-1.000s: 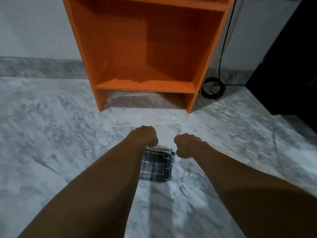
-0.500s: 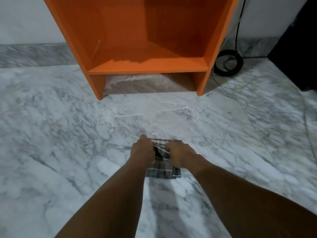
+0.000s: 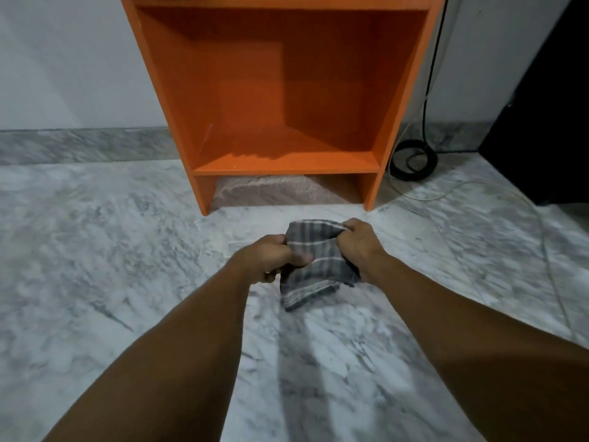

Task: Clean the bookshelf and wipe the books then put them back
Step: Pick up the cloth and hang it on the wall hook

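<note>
You hold the grey checked cloth dead centre over the marble floor, left hand gripping one side, right hand gripping the other. Orange bookshelf at twelve o'clock, coiled black cable at one o'clock.

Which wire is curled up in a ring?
The black cable, coiled on the floor right of the shelf. The thin pale wire is not coiled; it trails loose across the floor.
</note>
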